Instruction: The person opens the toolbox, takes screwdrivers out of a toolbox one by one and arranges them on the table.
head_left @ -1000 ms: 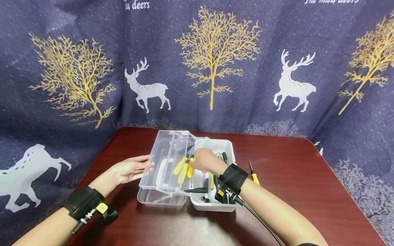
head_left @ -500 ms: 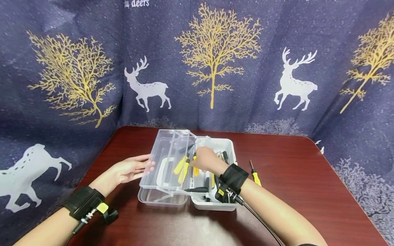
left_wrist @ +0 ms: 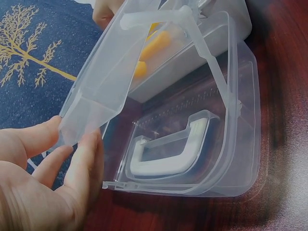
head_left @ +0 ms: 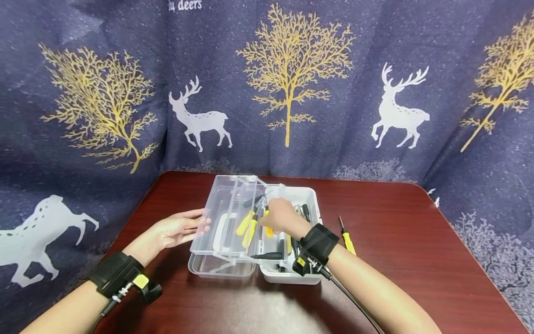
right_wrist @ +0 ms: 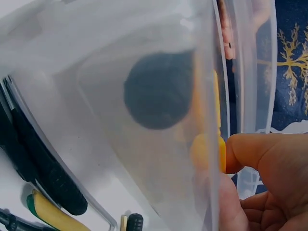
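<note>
A toolbox has a white base (head_left: pixel 308 279) and a clear lid (left_wrist: pixel 245 168) swung open to the left, with a white carrying handle (left_wrist: pixel 163 166). Above them hangs a clear divided tray (head_left: pixel 221 195) on hinged arms. My left hand (head_left: pixel 177 229) pinches the tray's outer edge between thumb and fingers. At the tray's right side, my right hand (head_left: pixel 283 217) grips a yellow-handled screwdriver (head_left: pixel 269 227); its tip is hard to make out. Beside it in the tray lie two yellow-handled tools (head_left: pixel 246 232) and a black-handled tool (head_left: pixel 269 256).
Another yellow-handled screwdriver (head_left: pixel 347 239) lies on the dark red table (head_left: pixel 396 260), right of the box. Inside the base are several black-handled tools (right_wrist: pixel 53 168) and a yellow-and-green handle (right_wrist: pixel 53 211). A deer-patterned curtain (head_left: pixel 325 153) hangs behind the table.
My right hand has shifted slightly right, and the yellow-handled screwdriver has moved with it, away from the other two yellow handles. The left hand keeps its hold on the tray.
</note>
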{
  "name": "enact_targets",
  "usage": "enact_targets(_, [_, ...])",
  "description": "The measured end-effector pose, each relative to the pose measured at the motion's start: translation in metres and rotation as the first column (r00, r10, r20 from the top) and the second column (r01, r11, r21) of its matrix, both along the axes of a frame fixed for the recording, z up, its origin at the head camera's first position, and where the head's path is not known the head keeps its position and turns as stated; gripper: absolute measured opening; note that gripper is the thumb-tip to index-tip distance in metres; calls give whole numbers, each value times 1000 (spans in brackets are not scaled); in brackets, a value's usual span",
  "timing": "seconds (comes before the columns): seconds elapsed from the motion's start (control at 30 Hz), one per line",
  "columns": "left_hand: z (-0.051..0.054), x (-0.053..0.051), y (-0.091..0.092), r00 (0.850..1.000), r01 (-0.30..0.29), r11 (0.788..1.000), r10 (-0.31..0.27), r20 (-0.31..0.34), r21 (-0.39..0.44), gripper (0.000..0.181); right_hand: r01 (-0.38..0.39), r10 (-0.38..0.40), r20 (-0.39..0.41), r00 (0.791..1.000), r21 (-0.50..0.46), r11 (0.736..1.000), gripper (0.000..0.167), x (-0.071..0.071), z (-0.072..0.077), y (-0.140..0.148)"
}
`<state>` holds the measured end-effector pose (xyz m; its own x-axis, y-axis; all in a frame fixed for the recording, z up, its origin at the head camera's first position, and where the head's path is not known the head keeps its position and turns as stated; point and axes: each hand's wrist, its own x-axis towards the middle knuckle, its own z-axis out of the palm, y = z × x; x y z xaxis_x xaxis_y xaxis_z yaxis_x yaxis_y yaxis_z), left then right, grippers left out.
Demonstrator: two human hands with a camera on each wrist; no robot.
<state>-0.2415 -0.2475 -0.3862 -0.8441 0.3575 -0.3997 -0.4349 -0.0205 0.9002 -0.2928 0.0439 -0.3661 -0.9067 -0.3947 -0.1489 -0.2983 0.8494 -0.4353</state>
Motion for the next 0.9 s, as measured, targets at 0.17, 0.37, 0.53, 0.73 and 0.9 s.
enact_targets(0.17, [-1,0,0,1000,-3,1000,3,-5,-2,74,29,-28,20,999,-44,999,28,-3,-1,5])
enact_targets(0.37, [1,-1,1,1000,-6,1000,6,-2,-24,73,38,-37,15,999,-84,996,34,-5,-5,12])
enact_targets(0.53, [4,-2,3,1000,0,1000,-1,-7,-31,73,33,-34,-7,999,-130,991,37,-5,-4,15])
enact_targets(0.73, [3,-2,3,1000,-2,1000,2,-2,-25,74,13,-20,-49,999,-135,991,44,-4,0,20])
enact_targets(0.9, [3,-1,2,1000,3,1000,-3,-2,-28,73,19,-30,-85,996,-123,992,48,-5,2,28])
